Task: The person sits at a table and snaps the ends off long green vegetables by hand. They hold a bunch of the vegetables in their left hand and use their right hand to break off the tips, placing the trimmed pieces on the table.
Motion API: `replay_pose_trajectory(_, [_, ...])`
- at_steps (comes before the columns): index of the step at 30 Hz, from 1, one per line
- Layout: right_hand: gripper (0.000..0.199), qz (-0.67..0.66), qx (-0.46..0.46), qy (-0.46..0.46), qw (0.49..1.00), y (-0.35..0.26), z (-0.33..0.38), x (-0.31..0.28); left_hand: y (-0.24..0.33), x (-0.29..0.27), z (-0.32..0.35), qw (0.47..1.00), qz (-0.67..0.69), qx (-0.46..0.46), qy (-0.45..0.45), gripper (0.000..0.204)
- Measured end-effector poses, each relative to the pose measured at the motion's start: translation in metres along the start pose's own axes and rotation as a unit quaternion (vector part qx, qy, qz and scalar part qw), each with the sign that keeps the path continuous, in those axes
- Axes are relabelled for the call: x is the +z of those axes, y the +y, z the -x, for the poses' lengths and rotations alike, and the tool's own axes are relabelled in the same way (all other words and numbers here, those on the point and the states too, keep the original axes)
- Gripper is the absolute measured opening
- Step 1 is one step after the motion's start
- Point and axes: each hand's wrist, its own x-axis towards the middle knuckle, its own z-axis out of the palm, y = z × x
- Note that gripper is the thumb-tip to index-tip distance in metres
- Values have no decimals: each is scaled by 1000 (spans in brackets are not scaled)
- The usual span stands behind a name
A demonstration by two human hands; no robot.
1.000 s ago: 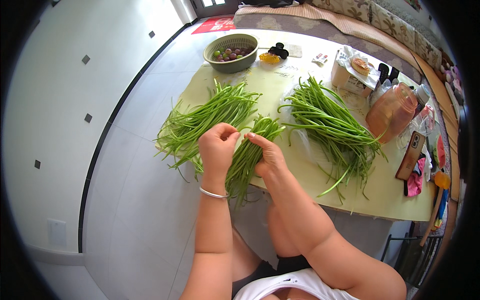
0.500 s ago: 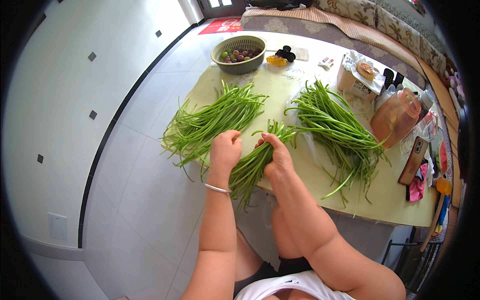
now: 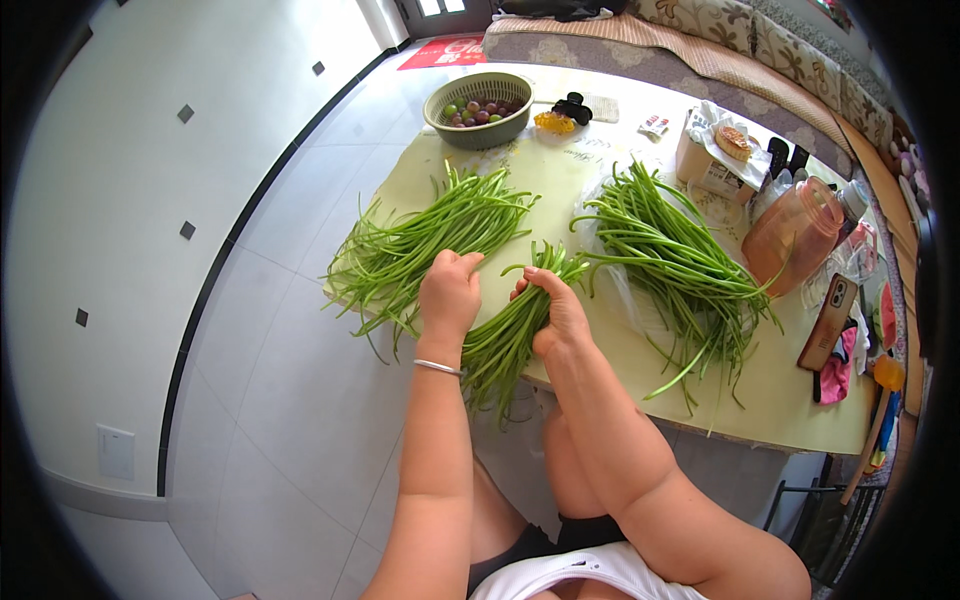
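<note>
My right hand point(image 3: 556, 308) is wrapped round a bunch of long green vegetable stems point(image 3: 505, 350), whose loose ends hang past the table's near edge. Left of it, my left hand point(image 3: 450, 293), with a silver bangle at the wrist, is closed in a pinch; what it holds, if anything, is hidden. Just beyond that hand, a loose pile of the same stems point(image 3: 430, 232) spreads over the table's left corner. Another, thicker heap of stems point(image 3: 670, 250) lies to the right, partly on a clear plastic bag point(image 3: 625, 290).
On the pale yellow table point(image 3: 600, 390) stand a green colander point(image 3: 478, 132) of grapes, a black hair claw point(image 3: 572, 107), a box with a round pastry point(image 3: 733, 142) on top and a reddish plastic jar point(image 3: 792, 235). A phone point(image 3: 828, 320) lies at the right.
My left hand has moved slightly up and away from me, toward the left pile. My right hand keeps its grip on the bunch, nearly still.
</note>
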Motion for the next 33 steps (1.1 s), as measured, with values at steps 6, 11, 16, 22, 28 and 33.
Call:
replay_pose_trajectory(6, [17,-16,-9,-2,1000,0,-1,0,5,12,-1,995,-97,-18,-31,33])
replay_pose_trajectory(11, [19,-33,-9,-7,999,-1,-1,0,4,14,-3,993,-103,-63,-6,25])
replay_pose_trajectory(16, [19,-29,-11,-4,999,0,1,0,2,4,-4,989,-103,-105,-4,11])
replay_pose_trajectory(22, [17,-36,-18,11,999,1,0,2,3,-11,-6,988,-94,-119,-23,13])
replay_pose_trajectory(28, [16,-36,-26,22,999,3,0,2,11,3,-4,999,-37,-12,-19,27])
replay_pose_trajectory(33, [15,-49,-52,24,997,5,0,1,9,9,-6,997,-69,-29,-27,20])
